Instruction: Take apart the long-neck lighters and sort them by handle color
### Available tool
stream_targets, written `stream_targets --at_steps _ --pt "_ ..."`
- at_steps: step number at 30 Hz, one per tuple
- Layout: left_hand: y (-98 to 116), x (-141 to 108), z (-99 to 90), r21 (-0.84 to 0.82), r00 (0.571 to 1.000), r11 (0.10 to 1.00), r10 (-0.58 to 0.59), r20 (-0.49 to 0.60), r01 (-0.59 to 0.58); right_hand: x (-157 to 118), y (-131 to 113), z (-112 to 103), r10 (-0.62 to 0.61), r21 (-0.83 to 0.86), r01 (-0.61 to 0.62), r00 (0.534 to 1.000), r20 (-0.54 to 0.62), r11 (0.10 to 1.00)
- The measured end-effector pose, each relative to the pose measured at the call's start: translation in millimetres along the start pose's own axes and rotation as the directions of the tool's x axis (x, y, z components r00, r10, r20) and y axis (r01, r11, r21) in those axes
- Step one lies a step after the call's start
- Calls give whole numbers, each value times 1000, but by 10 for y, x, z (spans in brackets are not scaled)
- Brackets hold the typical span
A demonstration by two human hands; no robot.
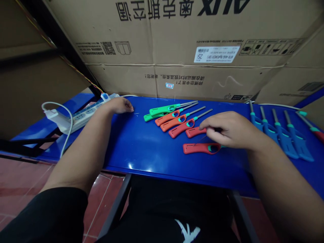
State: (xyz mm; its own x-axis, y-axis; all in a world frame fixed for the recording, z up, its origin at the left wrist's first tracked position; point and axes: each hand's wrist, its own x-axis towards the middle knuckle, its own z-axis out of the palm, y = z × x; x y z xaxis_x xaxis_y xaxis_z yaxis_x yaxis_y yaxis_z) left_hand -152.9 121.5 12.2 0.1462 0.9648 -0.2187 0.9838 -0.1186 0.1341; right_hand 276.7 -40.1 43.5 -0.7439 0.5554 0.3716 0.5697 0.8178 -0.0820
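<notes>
My right hand [226, 130] is closed in a pinch over the red lighters, with a thin, pin-like piece [203, 137] at its fingertips. Just below lies a red long-necked lighter [196, 148], its neck partly hidden by the hand. Another red lighter [193, 132] sits behind the fingers. My left hand [123, 105] rests at the back left of the table with fingers curled together; what they hold, if anything, is hidden. Beside its fingertips are some tiny thin bits [137, 114]. Orange lighters [168, 118] and green lighters [162, 110] lie in a slanted row between the hands.
Several blue lighters [287, 140] lie on the right of the blue table [149, 152], with a red one [319, 135] beyond. A white power strip [83, 116] with a looped cable stands at the left. A large cardboard box [121, 77] forms the back wall.
</notes>
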Motion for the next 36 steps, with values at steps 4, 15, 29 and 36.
stream_targets --at_steps 4,15,29,36 --pt "134 -27 19 15 999 999 33 27 -33 2 -6 -4 -2 -3 2 1000 2 1000" --pt "107 -128 -64 -48 970 987 157 184 -151 -1 -2 -2 -11 -11 11 1000 -12 1000" --pt "196 -7 55 -83 988 991 116 104 -107 1 1 0 -23 -15 23 999 -27 1000" --pt "202 -42 34 -74 986 987 150 69 -145 -11 11 0 -2 -7 2 1000 0 1000"
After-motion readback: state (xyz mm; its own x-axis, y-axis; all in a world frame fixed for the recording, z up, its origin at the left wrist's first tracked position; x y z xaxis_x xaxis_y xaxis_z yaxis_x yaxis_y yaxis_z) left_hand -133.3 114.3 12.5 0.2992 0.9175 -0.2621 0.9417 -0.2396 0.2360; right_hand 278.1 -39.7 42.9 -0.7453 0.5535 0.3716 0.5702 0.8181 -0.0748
